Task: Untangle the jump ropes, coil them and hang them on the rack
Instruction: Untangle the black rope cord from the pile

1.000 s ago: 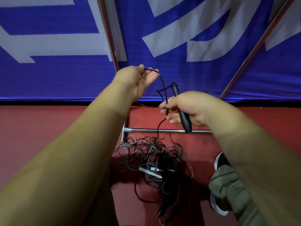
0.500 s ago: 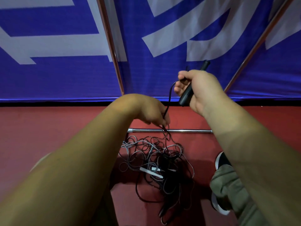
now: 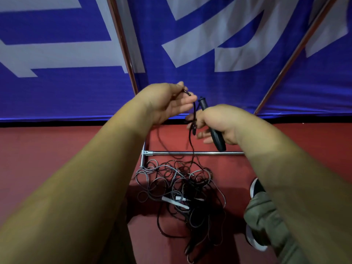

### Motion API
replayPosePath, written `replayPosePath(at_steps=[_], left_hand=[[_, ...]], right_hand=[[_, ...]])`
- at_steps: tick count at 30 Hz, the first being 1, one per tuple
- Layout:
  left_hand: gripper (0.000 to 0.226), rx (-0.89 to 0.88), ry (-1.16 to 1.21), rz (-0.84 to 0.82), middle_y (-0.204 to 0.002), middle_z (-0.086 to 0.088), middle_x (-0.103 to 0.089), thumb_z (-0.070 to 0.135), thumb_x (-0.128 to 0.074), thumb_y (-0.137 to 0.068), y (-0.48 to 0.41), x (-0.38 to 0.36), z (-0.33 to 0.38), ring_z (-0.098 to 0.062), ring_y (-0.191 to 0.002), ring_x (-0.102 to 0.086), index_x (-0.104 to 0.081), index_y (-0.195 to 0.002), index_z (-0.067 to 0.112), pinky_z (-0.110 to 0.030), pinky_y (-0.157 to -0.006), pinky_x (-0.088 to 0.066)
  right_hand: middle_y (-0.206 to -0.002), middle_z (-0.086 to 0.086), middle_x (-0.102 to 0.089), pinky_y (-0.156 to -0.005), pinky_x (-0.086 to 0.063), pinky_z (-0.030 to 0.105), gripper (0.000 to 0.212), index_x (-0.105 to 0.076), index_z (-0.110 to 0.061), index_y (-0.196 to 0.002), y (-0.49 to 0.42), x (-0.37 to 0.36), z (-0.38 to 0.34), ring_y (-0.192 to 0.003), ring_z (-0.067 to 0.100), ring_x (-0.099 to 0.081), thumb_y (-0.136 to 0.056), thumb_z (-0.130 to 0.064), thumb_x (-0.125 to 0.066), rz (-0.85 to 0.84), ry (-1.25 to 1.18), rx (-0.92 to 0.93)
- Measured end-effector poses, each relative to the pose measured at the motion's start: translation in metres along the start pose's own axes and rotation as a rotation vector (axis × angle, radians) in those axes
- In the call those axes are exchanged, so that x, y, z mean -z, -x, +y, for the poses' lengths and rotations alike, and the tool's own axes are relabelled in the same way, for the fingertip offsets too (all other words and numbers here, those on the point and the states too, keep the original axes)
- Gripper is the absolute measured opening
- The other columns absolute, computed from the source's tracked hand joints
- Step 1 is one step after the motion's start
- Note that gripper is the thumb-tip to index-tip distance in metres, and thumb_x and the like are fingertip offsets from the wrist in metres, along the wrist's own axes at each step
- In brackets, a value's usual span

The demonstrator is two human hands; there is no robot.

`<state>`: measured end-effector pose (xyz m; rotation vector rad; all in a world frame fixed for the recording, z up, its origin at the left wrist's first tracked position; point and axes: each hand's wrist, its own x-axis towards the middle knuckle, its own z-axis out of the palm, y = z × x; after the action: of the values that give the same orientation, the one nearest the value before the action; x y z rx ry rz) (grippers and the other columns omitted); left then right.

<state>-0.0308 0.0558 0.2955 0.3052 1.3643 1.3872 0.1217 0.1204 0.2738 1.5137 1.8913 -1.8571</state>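
My right hand (image 3: pixel 215 124) grips the black handle (image 3: pixel 217 138) of a jump rope, the handle slanting down to the right. My left hand (image 3: pixel 167 103) is raised beside it and pinches the thin black rope (image 3: pixel 192 134) between thumb and fingers. The rope drops from both hands to a tangled pile of black and grey ropes (image 3: pixel 181 189) on the red floor. A white handle (image 3: pixel 176 202) lies in the pile. The rack's chrome base bar (image 3: pixel 190 153) lies just behind the pile, and its upright poles (image 3: pixel 123 44) rise at a slant.
A blue banner with white lettering (image 3: pixel 190 82) hangs behind the rack. A second slanted pole (image 3: pixel 293 60) is at the right. My right leg in olive trousers (image 3: pixel 266 221) and a black-and-white shoe (image 3: pixel 256 187) stand right of the pile.
My left hand has risen from near the pile to chest height with the rope. My right hand has come down and tilted the handle, which pointed up half a second ago.
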Motion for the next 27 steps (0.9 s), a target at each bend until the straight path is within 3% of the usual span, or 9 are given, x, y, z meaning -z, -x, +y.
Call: replayPosePath(at_steps=[5, 8, 11, 14, 17, 20, 22, 24, 27], left_hand=[[0.021, -0.091, 0.281, 0.087, -0.096, -0.015, -0.066, 0.013, -0.049, -0.112, -0.009, 0.01, 0.004, -0.023, -0.08, -0.08, -0.06, -0.096, 0.004, -0.036, -0.072, -0.067], [0.026, -0.16, 0.375, 0.152, -0.088, -0.014, -0.069, 0.012, -0.048, -0.112, -0.015, 0.019, 0.006, -0.023, -0.078, -0.08, -0.059, -0.09, 0.004, -0.036, -0.072, -0.067], [0.025, -0.234, 0.461, 0.198, -0.092, -0.015, -0.07, 0.014, -0.048, -0.112, -0.019, 0.025, 0.009, -0.021, -0.077, -0.08, -0.059, -0.091, 0.004, -0.034, -0.072, -0.066], [0.021, -0.305, 0.549, 0.272, -0.095, -0.011, -0.071, 0.018, -0.048, -0.113, -0.022, 0.031, 0.012, -0.018, -0.077, -0.078, -0.061, -0.1, 0.006, -0.034, -0.075, -0.066], [0.027, -0.376, 0.606, 0.366, -0.114, -0.013, -0.073, 0.019, -0.049, -0.112, -0.025, 0.046, 0.014, -0.018, -0.092, -0.077, -0.06, -0.132, 0.005, -0.031, -0.073, -0.065], [0.041, -0.325, 0.506, 0.435, -0.124, -0.013, -0.069, 0.009, -0.051, -0.106, -0.027, 0.055, 0.017, -0.021, -0.117, -0.069, -0.051, -0.146, -0.002, -0.026, -0.077, -0.062], [0.042, -0.183, 0.397, 0.421, -0.13, -0.015, -0.062, 0.003, -0.047, -0.105, -0.026, 0.046, 0.015, -0.03, -0.125, -0.067, -0.048, -0.147, -0.002, -0.033, -0.09, -0.06], [0.032, 0.017, 0.22, 0.341, -0.129, -0.022, -0.053, 0.002, -0.044, -0.106, -0.018, 0.03, 0.009, -0.04, -0.119, -0.067, -0.047, -0.137, -0.004, -0.045, -0.098, -0.058], [0.028, 0.268, -0.274, 0.036, -0.11, -0.016, -0.06, -0.003, -0.032, -0.101, -0.002, 0.008, -0.007, -0.033, -0.099, -0.07, -0.053, -0.118, 0.002, -0.05, -0.101, -0.054]], right_hand=[[-0.104, -0.005, -0.081, -0.093, -0.054, 0.042, 0.022, -0.075, -0.031, -0.112, 0.008, -0.002, -0.004, -0.099, 0.027, -0.074, -0.107, -0.031, -0.054, -0.027, 0.089, 0.079], [-0.095, 0.0, -0.082, -0.095, -0.056, 0.046, 0.024, -0.073, -0.026, -0.113, 0.009, -0.002, -0.005, -0.092, 0.028, -0.074, -0.11, -0.04, -0.054, -0.069, 0.019, 0.12], [-0.073, 0.001, -0.071, -0.095, -0.058, 0.051, 0.033, -0.071, -0.02, -0.102, 0.008, -0.002, -0.006, -0.077, 0.027, -0.073, -0.111, -0.046, -0.052, -0.065, -0.122, 0.13], [-0.063, 0.002, -0.056, -0.081, -0.063, 0.05, 0.042, -0.064, -0.015, -0.091, 0.005, -0.001, -0.004, -0.058, 0.022, -0.063, -0.108, -0.052, -0.055, -0.054, -0.214, 0.096], [-0.058, -0.004, -0.041, -0.063, -0.056, 0.037, 0.042, -0.057, -0.018, -0.086, 0.008, 0.001, -0.004, -0.048, 0.015, -0.043, -0.107, -0.054, -0.055, -0.113, -0.226, 0.061], [-0.061, -0.005, -0.04, -0.057, -0.048, 0.03, 0.038, -0.057, -0.02, -0.088, 0.013, 0.001, -0.006, -0.048, 0.012, -0.038, -0.108, -0.053, -0.055, -0.147, -0.283, 0.085], [-0.065, -0.003, -0.045, -0.057, -0.049, 0.03, 0.031, -0.06, -0.017, -0.091, 0.015, 0.002, -0.01, -0.049, 0.012, -0.041, -0.11, -0.042, -0.056, -0.13, -0.366, 0.159], [-0.069, 0.0, -0.05, -0.059, -0.055, 0.033, 0.02, -0.064, -0.014, -0.097, 0.016, 0.003, -0.014, -0.052, 0.013, -0.046, -0.11, -0.028, -0.057, -0.076, -0.441, 0.241], [-0.071, 0.002, -0.058, -0.065, -0.064, 0.041, 0.011, -0.067, -0.012, -0.107, 0.018, 0.006, -0.02, -0.057, 0.015, -0.056, -0.109, -0.017, -0.058, -0.043, -0.54, 0.285]])
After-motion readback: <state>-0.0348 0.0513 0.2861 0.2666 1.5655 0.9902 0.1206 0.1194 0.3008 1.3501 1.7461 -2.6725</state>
